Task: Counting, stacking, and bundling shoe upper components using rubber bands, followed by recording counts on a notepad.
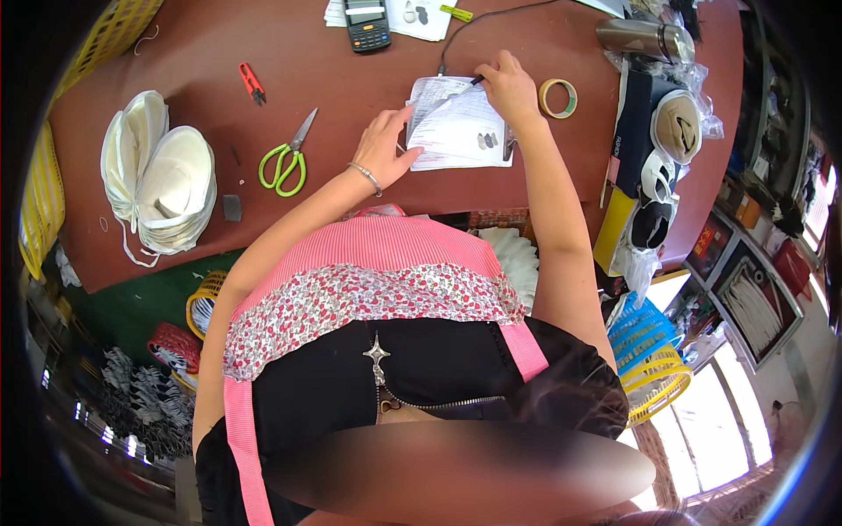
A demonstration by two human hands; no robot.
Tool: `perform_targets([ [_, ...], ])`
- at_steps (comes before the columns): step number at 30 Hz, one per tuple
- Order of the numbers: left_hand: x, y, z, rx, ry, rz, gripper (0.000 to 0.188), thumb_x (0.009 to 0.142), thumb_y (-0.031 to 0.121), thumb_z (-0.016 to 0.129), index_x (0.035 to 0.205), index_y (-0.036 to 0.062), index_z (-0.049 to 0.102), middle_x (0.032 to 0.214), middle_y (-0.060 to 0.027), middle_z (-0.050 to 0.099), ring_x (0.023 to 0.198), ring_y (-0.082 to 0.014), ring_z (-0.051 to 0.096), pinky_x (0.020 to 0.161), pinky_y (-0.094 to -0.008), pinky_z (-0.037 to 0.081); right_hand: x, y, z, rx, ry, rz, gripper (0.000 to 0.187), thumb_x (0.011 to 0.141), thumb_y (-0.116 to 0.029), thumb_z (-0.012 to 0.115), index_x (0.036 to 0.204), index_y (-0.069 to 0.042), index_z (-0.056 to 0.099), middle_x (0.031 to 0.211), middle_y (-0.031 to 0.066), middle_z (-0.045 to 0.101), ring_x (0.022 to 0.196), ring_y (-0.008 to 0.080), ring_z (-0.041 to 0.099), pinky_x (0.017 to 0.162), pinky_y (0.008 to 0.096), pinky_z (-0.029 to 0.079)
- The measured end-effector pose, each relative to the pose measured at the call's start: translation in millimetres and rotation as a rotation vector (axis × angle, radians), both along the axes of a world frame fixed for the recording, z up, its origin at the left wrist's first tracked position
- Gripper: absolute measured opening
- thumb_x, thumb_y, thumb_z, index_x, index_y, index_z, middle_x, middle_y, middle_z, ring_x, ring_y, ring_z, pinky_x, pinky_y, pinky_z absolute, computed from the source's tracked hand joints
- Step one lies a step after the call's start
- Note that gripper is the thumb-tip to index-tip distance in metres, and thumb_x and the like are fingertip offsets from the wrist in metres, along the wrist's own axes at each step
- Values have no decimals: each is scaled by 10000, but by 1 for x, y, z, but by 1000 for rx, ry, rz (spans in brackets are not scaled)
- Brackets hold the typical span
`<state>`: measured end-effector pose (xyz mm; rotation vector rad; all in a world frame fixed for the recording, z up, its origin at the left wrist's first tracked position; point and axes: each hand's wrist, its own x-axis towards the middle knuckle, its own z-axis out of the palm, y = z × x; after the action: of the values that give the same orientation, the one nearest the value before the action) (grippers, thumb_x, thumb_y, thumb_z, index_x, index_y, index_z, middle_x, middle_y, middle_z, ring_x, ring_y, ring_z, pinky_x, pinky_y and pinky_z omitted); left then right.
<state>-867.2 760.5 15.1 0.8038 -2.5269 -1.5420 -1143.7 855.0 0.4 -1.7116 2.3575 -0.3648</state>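
Note:
A small stack of printed sheets (460, 131) lies on the table in front of me, with small dark pictures near its lower right corner. My left hand (386, 147) rests at the sheets' left edge, fingers and thumb spread and nothing in its grasp. At the upper right of the sheets, my right hand (511, 88) pinches a slim, pen-like thing (478, 80) with a black end. Its lighter part seems to slant down over the paper; its exact kind is unclear. Just right of that hand sits a roll of tape (558, 98).
Green-handled scissors (282, 168), red thread snips (252, 83) and stacked white fabric pieces (174, 180) lie left on the brown table (324, 79). A handheld device (367, 26) is at the back, with a cable (449, 42) nearby. A steel flask (643, 40) lies far right.

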Motion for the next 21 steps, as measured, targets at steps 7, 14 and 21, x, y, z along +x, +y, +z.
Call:
perform_targets([
  [7,-18,11,-9,20,-111,17,728,788,208,750,1413,15,431,1221,-203,512,1160,-368,508,1013,-436,415,-17,27,4,-130,-11,-313,123,830,-109,651,952,-109,667,854,82,670,808,288,669,673,405,539],
  [14,-20,15,3,-31,-67,63,666,767,136,753,1375,73,488,1260,-176,472,1180,-368,477,1015,-428,422,22,22,5,-387,-768,-525,202,918,-211,653,1075,-84,667,932,131,709,838,294,680,795,363,530],
  [21,-18,14,9,-56,-35,28,599,766,107,741,1328,107,534,1279,-159,466,1185,-365,475,1011,-426,429,45,10,19,-281,-647,-242,238,926,-233,631,1078,-54,672,998,162,704,955,335,668,845,412,503],
])
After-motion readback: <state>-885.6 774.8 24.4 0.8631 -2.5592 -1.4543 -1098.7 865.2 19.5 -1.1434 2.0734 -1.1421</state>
